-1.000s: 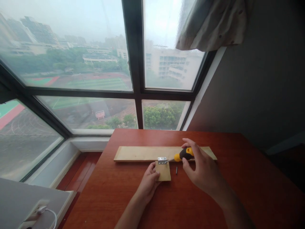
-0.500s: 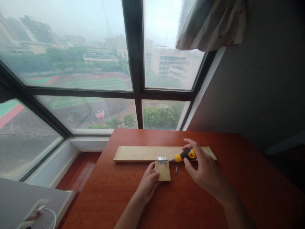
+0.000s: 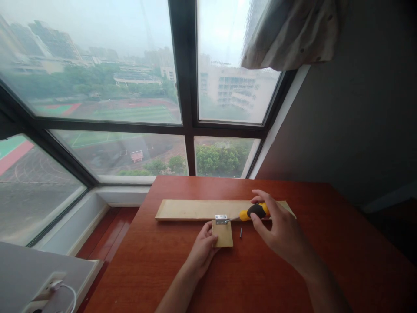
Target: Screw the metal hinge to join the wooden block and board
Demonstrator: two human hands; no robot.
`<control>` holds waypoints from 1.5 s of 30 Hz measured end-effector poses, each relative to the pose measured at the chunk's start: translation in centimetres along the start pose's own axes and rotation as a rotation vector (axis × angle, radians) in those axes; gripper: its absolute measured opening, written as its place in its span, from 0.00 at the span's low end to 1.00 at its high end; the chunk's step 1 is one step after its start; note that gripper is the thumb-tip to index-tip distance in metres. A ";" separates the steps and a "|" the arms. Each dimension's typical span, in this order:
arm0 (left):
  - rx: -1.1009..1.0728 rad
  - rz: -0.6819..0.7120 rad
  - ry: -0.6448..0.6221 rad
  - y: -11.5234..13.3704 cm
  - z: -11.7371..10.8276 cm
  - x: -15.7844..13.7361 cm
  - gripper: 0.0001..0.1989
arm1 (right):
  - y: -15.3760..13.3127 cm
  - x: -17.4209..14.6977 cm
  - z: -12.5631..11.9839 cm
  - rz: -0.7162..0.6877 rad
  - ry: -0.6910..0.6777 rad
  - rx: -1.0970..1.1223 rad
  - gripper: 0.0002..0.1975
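My left hand [image 3: 202, 248] grips a small square wooden block [image 3: 223, 236] by its left side, thumb on top. A silver metal hinge [image 3: 221, 219] lies across the block's far edge and the near edge of a long pale board [image 3: 189, 208]. In my right hand [image 3: 280, 230] is a screwdriver [image 3: 256, 211] with a yellow and black handle, held between thumb and fingers. Its shaft slants down to the left, and the tip meets the right part of the hinge. Whether a screw sits under the tip is too small to tell.
A small metal pin or screw [image 3: 241, 233] lies on the reddish-brown table [image 3: 156, 269], right of the block. Windows [image 3: 130, 152] stand behind the table. A curtain [image 3: 289, 39] hangs at the upper right, and a plugged-in socket [image 3: 52, 287] is at the lower left.
The screwdriver handle has turned about its axis in my right hand, showing more of its black grip. The tip stays at the hinge, and my left hand has not moved.
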State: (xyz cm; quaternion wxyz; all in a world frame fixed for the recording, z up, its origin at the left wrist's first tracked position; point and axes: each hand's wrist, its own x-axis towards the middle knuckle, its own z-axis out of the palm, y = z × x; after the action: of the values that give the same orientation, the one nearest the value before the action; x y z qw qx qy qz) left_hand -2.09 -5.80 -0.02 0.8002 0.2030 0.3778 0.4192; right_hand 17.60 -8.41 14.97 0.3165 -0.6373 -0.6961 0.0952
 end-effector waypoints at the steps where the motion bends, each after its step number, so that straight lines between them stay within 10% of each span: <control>1: 0.002 0.002 0.000 0.0 0.0 0.0 0.25 | 0.0 0.1 0.0 0.003 0.011 -0.008 0.21; 26: 0.006 0.010 -0.007 -0.1 -0.1 0.0 0.24 | 0.4 0.4 -0.2 0.073 -0.014 -0.098 0.14; 36: 0.015 0.013 -0.008 -0.1 -0.1 0.1 0.23 | 0.7 0.4 -0.3 0.084 0.037 -0.503 0.20; 45: 0.004 0.009 0.005 -0.2 -0.1 0.1 0.24 | -0.5 0.4 -0.6 0.178 -0.068 -0.220 0.15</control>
State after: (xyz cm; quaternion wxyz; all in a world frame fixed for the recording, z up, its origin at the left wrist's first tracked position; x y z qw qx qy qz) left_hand -2.02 -5.86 -0.22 0.7970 0.2054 0.3797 0.4223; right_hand 17.52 -8.26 15.87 0.2113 -0.7240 -0.6532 0.0673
